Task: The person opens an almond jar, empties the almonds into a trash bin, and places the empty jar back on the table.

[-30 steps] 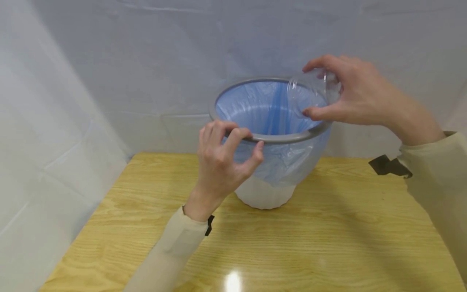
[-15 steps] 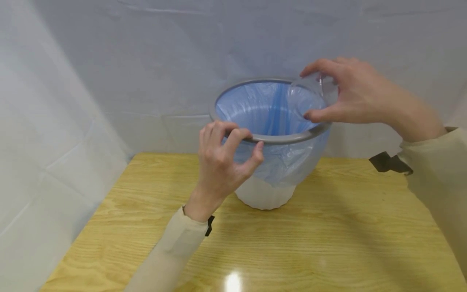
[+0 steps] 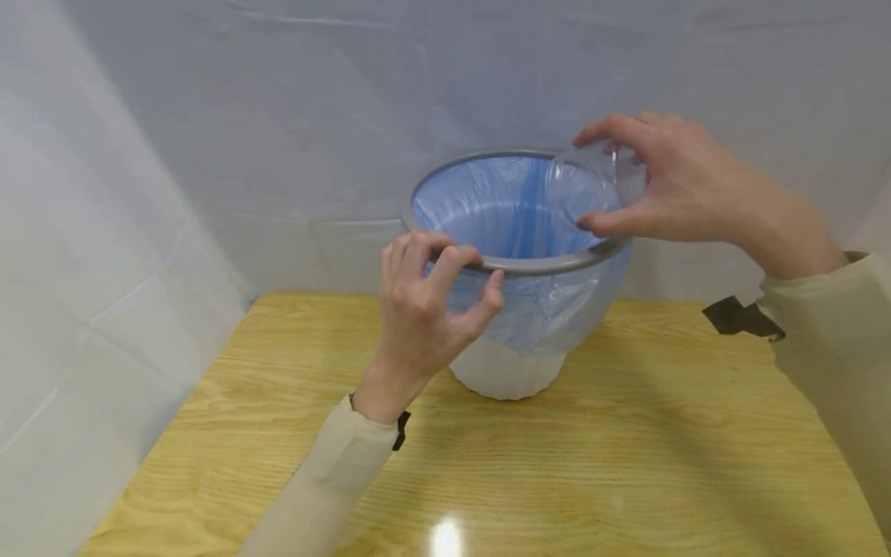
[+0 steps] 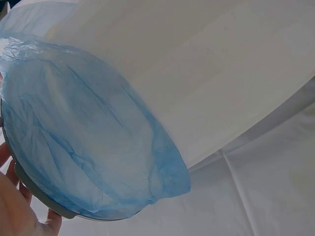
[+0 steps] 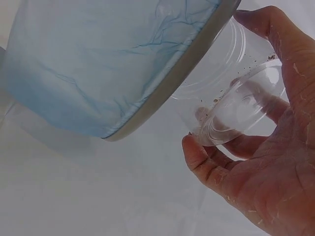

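Note:
A white trash bin stands on the table, lined with a blue plastic bag that folds over its outside. Around its mouth runs a grey rim. At the near left of that rim, my left hand grips with its fingers hooked over the top and the thumb outside. My right hand holds a clear plastic cup between thumb and fingers, tipped sideways over the bin's right side, mouth toward the bin. Small brown specks cling inside the cup in the right wrist view. The bin's bottom is hidden.
The wood-grain table reaches toward me. Directly behind the bin hangs a grey-white sheet, and another pale sheet closes off the left side.
The right hand has shifted slightly, dipping a little with the cup still held over the bin. The left hand and the bin have stayed in place.

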Demonstrator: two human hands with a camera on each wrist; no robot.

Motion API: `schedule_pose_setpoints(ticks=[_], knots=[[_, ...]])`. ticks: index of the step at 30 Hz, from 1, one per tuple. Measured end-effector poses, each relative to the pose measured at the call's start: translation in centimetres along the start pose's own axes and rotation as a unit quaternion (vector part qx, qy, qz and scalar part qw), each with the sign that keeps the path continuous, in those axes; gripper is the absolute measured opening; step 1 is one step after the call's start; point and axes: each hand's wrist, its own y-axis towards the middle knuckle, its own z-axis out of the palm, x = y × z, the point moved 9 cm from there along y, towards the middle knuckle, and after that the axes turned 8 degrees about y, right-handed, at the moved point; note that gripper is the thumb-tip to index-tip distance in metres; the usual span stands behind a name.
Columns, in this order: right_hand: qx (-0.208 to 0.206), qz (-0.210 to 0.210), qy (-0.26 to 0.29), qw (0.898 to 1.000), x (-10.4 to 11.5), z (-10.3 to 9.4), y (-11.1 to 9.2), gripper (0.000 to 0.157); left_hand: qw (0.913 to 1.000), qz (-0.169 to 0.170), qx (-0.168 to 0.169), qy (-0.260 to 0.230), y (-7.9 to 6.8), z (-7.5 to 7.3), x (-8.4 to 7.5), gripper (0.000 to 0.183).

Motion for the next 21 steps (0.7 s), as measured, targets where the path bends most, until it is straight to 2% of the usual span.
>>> schedule_pose_setpoints(ticks=[7, 14, 21], knots=[[-0.014, -0.011, 0.01, 1.0, 0.0, -0.06, -0.14, 0.077, 1.0, -0.003, -0.001, -0.002, 0.03, -0.02, 0.05, 0.02], [-0.016, 0.025, 0.037, 0.999, -0.53, 0.01, -0.48, 0.085, 1.0, -0.002, 0.002, 0.0, -0.04, 0.02, 0.04, 0.02], [-0.039, 0.038, 0.054, 0.997, -0.69, -0.26, -0.76, 0.089, 1.0, -0.003, -0.001, -0.001, -0.03, 0.02, 0.1, 0.02]])
